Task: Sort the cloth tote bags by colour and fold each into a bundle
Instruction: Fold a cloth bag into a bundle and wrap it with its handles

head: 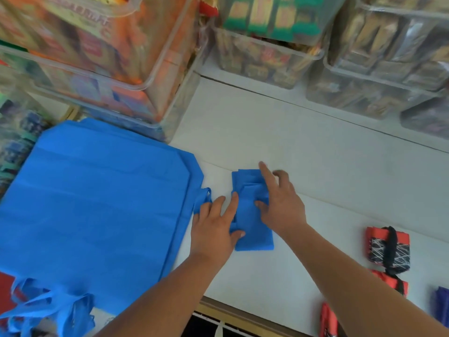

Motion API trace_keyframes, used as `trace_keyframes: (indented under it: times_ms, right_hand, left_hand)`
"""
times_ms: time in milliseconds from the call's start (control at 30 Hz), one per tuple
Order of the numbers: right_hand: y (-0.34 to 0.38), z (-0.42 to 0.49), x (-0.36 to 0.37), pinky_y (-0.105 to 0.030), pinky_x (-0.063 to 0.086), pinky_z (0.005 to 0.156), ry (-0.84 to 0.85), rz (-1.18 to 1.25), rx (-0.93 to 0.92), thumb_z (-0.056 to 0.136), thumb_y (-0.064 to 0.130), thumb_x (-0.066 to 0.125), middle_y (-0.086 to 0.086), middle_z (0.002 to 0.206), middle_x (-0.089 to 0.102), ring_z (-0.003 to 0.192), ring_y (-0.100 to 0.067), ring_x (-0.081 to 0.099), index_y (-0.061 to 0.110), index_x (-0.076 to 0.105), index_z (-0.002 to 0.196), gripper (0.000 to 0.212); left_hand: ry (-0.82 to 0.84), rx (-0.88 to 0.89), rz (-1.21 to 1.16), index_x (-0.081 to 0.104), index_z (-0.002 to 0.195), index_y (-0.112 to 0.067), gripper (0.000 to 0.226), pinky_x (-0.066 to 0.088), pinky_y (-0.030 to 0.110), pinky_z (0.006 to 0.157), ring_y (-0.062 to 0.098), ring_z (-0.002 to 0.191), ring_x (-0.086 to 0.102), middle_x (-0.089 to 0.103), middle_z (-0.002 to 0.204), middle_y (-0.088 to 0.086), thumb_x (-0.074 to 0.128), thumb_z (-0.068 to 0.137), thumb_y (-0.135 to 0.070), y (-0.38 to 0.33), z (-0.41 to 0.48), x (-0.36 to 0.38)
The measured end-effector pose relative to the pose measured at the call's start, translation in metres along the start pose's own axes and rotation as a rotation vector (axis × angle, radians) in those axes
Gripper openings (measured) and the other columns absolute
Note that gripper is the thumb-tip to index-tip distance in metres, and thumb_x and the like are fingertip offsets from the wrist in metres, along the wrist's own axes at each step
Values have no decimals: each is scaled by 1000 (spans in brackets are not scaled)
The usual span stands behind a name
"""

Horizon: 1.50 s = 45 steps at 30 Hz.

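No text legible. Coloured print on the packs (80,42) inside the clear bins (136,88) is too blurred to read; no letters or numbers resolved.

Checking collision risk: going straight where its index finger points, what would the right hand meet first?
Beyond the right hand lies bare white table, then probably the clear storage bin at the back; depth unclear.

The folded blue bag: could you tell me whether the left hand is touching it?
Touching: the head view shows the left hand with thumb resting on the folded blue bag.
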State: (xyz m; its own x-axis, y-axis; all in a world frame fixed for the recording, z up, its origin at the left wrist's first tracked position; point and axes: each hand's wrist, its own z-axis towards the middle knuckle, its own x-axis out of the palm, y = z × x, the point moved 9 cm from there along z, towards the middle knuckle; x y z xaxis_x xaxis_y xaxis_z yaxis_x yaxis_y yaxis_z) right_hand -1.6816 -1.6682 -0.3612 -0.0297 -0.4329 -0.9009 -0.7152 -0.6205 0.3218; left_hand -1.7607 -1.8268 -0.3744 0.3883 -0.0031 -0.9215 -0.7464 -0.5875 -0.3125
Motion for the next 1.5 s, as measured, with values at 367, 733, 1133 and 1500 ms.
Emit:
trace_keyframes:
  times_ms: [367, 733, 1133, 1500]
  right_hand:
    - [14, 59, 5, -35, 49, 76, -10, 112, -124, 100, 45, 56, 6, 111, 56, 107, -18, 47, 31, 68, 124, 30]
    - [-7, 39, -2, -27, 40, 75, -226, 264, 19, 92, 47, 69, 6, 96, 66, 94, -17, 55, 27, 76, 108, 27]
    - [-14, -19, 28, -21, 27, 114, 275, 827, 105, 103, 62, 33, 37, 135, 52, 133, 18, 36, 38, 66, 131, 49]
    - [-21, -38, 28, -4, 27, 92, -127, 395, 7, 92, 58, 49, 16, 104, 57, 99, -15, 45, 34, 70, 116, 41]
  left_hand:
    - [-222, 426, 100, 61, 107, -18, 44, 43, 42, 100, 26, 113, 54, 57, 125, 1, 84, 70, -24, -37, -12, -9]
    - [82, 476, -25, 53, 144, -28, 62, 30, 45, 121, 13, 149, 31, 41, 158, -10, 58, 89, -57, -13, -20, 18]
    - [239, 150, -243, 50, 100, -24, 36, 38, 34, 57, 17, 66, 56, 57, 70, -6, 39, 102, -59, -7, 7, -6]
    - [-6, 41, -262, 54, 100, -16, 34, 50, 39, 69, 20, 86, 53, 53, 98, 0, 60, 94, -49, -11, 34, -17]
